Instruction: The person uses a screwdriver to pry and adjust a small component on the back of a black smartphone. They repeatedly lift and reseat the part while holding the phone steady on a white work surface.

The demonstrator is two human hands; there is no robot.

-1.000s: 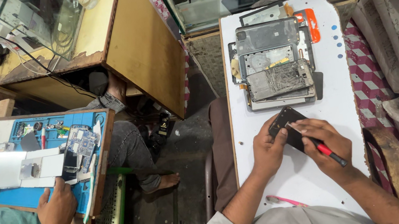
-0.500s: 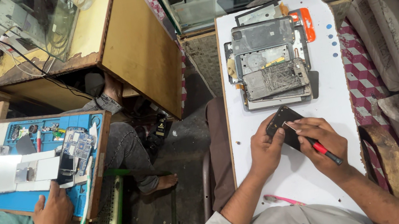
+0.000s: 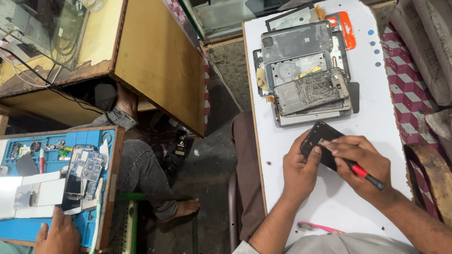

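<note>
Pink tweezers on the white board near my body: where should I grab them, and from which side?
Grip the pink tweezers around their middle, coming straight down from above. They lie flat on the white board, long and thin, with bare surface around them, just below the left hand; probably easiest for that hand, since the right hand holds a red-handled tool.

A white table (image 3: 382, 118) ran from near to far on the right. At its far end lay a stack of phone parts (image 3: 304, 73) (cracked screens, frames), an orange case (image 3: 345, 30) at its right. A black phone (image 3: 320, 142) rested mid-table, and a pink tool (image 3: 320, 229) lay at the near edge.
</note>
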